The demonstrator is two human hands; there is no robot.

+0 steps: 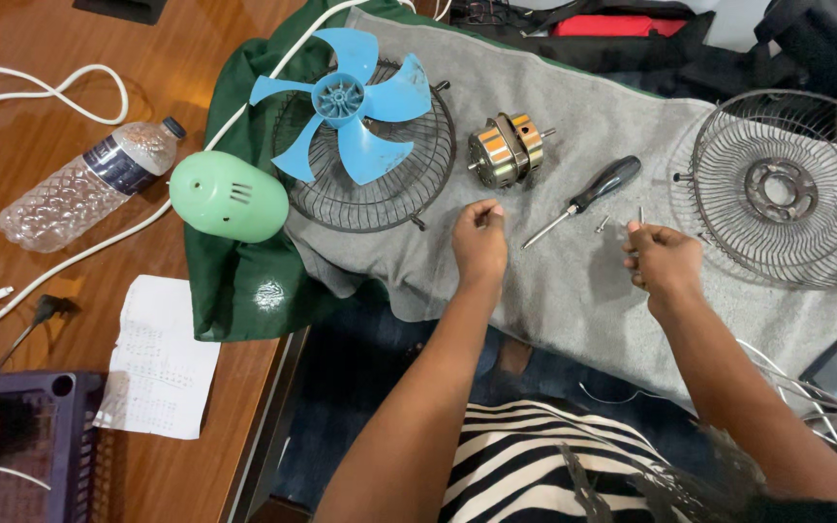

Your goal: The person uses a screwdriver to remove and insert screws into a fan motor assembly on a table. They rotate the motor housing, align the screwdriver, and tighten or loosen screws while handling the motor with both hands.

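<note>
Both bare forearms reach forward from the body, well apart. The left hand (480,239) is curled into a loose fist, knuckles up. The right hand (664,260) has its fingers pinched together.

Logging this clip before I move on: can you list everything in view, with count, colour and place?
fan blade: 1, blue, on a wire guard, top centre
wire guards: 2, dark metal, one under the blade, one far right
motor: 1, silver and orange, on the grey cloth
screwdriver: 1, black handle, right of the motor
screws: a few, silver, by the screwdriver tip
motor cover: 1, light green, on the green cloth
bottle: 1, clear plastic, lying on the wooden table
paper sheet: 1, white, table edge
left hand: fingers curled, over the grey cloth
right hand: fingers pinched, near the screws
</note>
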